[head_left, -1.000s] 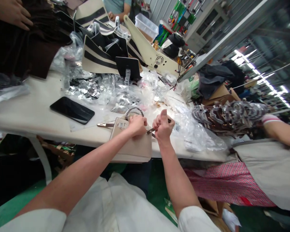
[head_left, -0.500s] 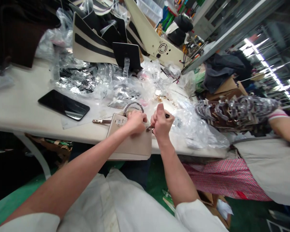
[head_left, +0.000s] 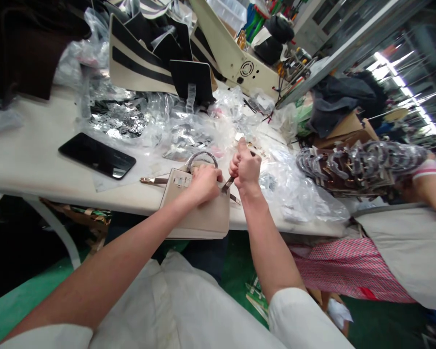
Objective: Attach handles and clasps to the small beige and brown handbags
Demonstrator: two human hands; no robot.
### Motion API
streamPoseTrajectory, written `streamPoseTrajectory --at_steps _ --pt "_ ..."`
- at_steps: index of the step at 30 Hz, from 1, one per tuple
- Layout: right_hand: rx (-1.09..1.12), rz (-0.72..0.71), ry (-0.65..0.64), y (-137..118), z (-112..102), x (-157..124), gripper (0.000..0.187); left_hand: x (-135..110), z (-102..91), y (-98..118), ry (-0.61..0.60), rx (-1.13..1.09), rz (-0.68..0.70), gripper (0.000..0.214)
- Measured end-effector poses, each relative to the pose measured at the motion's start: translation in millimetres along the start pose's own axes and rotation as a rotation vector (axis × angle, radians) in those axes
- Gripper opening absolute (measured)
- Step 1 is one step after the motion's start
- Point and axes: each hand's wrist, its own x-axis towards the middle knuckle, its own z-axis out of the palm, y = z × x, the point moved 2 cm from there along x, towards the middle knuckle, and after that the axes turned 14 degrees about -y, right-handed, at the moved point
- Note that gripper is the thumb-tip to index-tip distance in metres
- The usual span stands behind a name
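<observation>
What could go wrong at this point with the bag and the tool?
The beige handbag overhangs the table edge, so it may slip off if the left hand lets go. The right hand works a slim tool close to the left hand; a slip might nick fingers or scratch the bag.

Plastic wrap clutter behind; phone left.

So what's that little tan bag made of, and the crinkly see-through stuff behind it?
The bag under the left hand looks like leather or imitation leather: smooth, matte beige, stiff flat sides. It has shiny metal fittings. The crinkly stuff is thin clear plastic wrapping: it wrinkles and glints under the light.
</observation>
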Motion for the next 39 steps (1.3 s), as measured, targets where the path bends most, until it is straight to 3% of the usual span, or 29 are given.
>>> streamPoseTrajectory --at_steps 5,9,16,27,30,33,36,39 --pt "-0.172 -0.19 0.049 3.0 8.3 -37.5 0.075 -1.5 2.6 0.6 0.02 0.047 0.018 0.026" --pt "-0.342 -0.366 0.063 2.3 9.3 -69.9 0.075 -3.1 -4.7 3.6 -0.033 0.124 0.025 0.021" --pt "-0.089 -0.373 0.119 -5.1 -3.1 -64.9 0.08 -3.6 -16.4 -0.7 -0.139 0.096 0.043 0.037" --pt "-0.289 -0.382 0.092 6.4 10.7 -73.0 0.074 -7.7 -12.3 1.4 -0.053 0.085 0.131 0.038" --pt "-0.28 -0.323 0.077 2.5 11.8 -68.2 0.075 -27.1 -36.5 4.6 0.015 0.046 0.235 0.036" --pt "-0.2 -0.303 0.083 1.2 10.5 -63.5 0.074 -62.0 -80.1 -9.4 0.186 -0.063 0.322 0.029" --pt "-0.106 -0.296 0.075 -0.5 8.2 -60.9 0.076 -94.0 -114.0 -43.8 0.317 -0.109 0.159 0.025" --pt "0.001 -0.281 0.075 -7.1 9.2 -62.4 0.077 -109.1 -113.0 -82.1 0.241 -0.219 -0.02 0.035"
